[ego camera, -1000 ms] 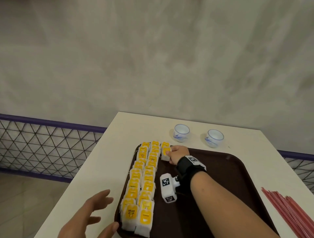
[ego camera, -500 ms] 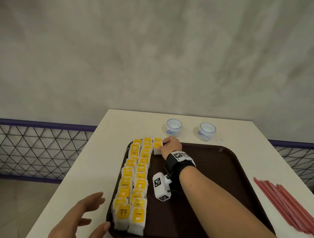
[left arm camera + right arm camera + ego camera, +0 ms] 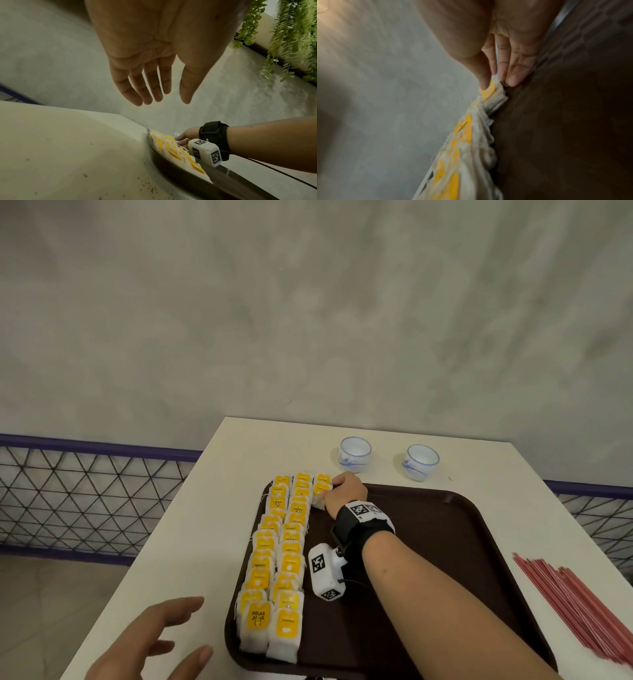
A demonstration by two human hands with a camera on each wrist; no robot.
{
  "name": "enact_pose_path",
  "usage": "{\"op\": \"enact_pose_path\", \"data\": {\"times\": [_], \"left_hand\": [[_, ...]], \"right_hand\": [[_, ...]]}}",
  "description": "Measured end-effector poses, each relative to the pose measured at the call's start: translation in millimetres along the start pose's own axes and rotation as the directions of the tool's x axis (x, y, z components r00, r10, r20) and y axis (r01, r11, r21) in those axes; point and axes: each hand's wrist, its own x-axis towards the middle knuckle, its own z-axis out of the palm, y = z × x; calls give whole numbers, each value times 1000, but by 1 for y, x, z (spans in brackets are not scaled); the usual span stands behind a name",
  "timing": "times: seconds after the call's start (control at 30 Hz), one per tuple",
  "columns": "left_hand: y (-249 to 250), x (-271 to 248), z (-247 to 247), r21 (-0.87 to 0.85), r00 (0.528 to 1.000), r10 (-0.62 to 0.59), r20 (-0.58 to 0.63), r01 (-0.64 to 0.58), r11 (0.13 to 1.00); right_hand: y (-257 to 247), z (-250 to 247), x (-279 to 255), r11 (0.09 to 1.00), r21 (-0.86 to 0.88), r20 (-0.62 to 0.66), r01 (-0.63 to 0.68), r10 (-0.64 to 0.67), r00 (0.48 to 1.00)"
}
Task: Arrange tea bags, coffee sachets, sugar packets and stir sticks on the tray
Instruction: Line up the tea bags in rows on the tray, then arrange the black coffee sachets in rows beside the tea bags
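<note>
While left hand (image 3: 150, 642) hovers flat, fingers loose | right hand (image 3: 344, 491) pinches a tea bag (image 3: 321, 490) at the tray (image 3: 445, 542) far-left corner.

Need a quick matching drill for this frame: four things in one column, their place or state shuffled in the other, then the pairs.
Things:
1. tea bags
2. stir sticks
3. teacups
4. left hand

Places or states:
A. on the table beyond the tray's far edge
B. open, holding nothing, left of the tray
C. in rows along the tray's left side
D. on the table right of the tray

Pairs: 1-C, 2-D, 3-A, 4-B
</note>
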Motion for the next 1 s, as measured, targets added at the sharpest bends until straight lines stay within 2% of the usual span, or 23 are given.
{"op": "enact_pose_path", "data": {"times": [0.1,0.23,0.3,0.37,0.4,0.47,0.5,0.53,0.6,0.63,0.67,0.7,0.73,0.8,0.9,1.0], "left_hand": [[2,-1,-9,35,990,71,-121,-67,997],[6,-17,-16,51,993,80,-86,-76,996],[10,-33,-19,29,995,63,76,-65,997],[13,-46,-18,68,958,17,287,-38,997],[9,-55,-13,131,933,25,358,-76,988],[-1,-65,-2,280,852,38,522,-214,936],[-3,-67,1,364,818,-42,574,-209,908],[-12,-75,9,422,835,-7,550,-270,865],[-25,-86,27,433,804,32,594,-353,830],[-22,-87,29,397,796,16,605,-319,861],[-16,-87,29,328,807,1,590,-241,913],[-16,-86,30,301,815,-24,580,-186,935],[-18,-85,31,289,813,-22,582,-181,940],[-12,-87,29,185,778,-7,629,-140,973],[-1,-85,22,237,802,-37,596,-132,962],[5,-85,12,275,821,-49,568,-134,952]], "right_hand": [[-11,-21,-8,995,60,19,76,-77,997],[-22,-61,-37,977,68,-8,204,-204,979],[-22,-84,-65,962,61,-7,266,-266,964],[-22,-107,-103,937,45,57,346,-348,936],[-20,-118,-126,920,40,119,390,-392,912],[-11,-132,-174,882,-31,317,471,-438,841],[-3,-136,-196,854,-96,433,512,-428,793],[6,-138,-218,823,-163,532,544,-391,751],[27,-142,-256,771,-263,632,580,-316,708],[38,-143,-271,747,-307,647,590,-291,705],[48,-143,-286,726,-353,651,590,-263,712],[57,-143,-298,712,-399,651,578,-224,726],[66,-141,-309,705,-439,647,557,-182,741],[81,-135,-327,706,-483,625,519,-137,768],[89,-119,-342,711,-483,597,511,-160,786],[79,-91,-345,736,-447,621,508,-153,768]]}}
